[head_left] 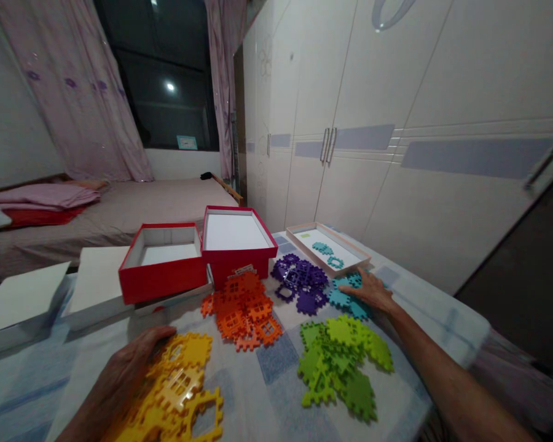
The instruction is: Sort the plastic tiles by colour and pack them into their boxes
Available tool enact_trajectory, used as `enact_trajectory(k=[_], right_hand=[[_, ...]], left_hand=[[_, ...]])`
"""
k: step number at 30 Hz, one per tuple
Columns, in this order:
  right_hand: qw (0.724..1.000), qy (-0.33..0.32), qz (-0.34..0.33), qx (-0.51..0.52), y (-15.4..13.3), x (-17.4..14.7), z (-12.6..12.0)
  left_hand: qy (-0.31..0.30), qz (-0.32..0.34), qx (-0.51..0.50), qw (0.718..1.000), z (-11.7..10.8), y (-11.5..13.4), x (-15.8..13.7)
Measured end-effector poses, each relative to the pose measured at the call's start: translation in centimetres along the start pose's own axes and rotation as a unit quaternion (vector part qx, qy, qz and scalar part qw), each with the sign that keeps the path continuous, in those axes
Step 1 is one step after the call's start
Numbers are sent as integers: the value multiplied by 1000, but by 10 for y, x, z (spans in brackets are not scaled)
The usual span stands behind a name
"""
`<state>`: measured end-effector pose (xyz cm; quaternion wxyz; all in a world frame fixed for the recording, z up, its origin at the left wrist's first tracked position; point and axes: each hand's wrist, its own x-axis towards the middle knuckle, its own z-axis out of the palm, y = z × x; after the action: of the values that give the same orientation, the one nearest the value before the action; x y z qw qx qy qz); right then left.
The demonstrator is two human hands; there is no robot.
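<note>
My left hand (136, 359) rests against the left side of a pile of yellow toothed plastic building tiles (179, 383); its fingers look stretched out, partly hidden by the hand itself. My right hand (371, 291) lies over a small heap of turquoise building tiles (343, 298), its thumb and fingers apart and touching them. Between the hands are orange tiles (242, 310), some with window-like grids, and purple tiles (304, 279). A green tile pile (343, 362) lies nearer me, left of my right forearm.
Behind the piles stand an open red box (163, 282) and another red box (239, 255). A shallow tray (299, 236) at the back holds a few turquoise tiles. White boxes (96, 282) sit at left. Beyond the table are a bed (166, 199) and a white wardrobe (373, 184).
</note>
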<state>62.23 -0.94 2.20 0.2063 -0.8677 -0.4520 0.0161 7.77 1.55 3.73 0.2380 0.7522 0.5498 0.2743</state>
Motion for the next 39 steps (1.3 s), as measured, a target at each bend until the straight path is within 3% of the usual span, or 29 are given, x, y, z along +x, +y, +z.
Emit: enact_trajectory(k=[5, 10, 16, 21, 27, 33, 36, 39], right_hand=[[995, -15, 5, -102, -1, -7, -8], [991, 26, 18, -133, 4, -7, -14], [995, -3, -3, -103, 6, 0, -5], [991, 39, -57, -116, 15, -1, -5], [996, 70, -51, -33, 31, 2, -20], [982, 119, 81, 120, 49, 1, -35], [966, 116, 100, 207, 34, 14, -46], [958, 92, 74, 261, 0, 40, -56]], left_hand=[[-2, -11, 2, 1000, 1, 0, 1], [-9, -4, 2, 1000, 2, -8, 1], [-16, -19, -5, 1000, 1, -3, 2], [-15, -20, -3, 1000, 0, 3, 1], [-2, -1, -8, 1000, 1, 0, 0], [7, -4, -10, 1000, 1, -2, 1], [6, -12, -13, 1000, 5, -10, 2], [15, 0, -17, 1000, 11, -27, 4]])
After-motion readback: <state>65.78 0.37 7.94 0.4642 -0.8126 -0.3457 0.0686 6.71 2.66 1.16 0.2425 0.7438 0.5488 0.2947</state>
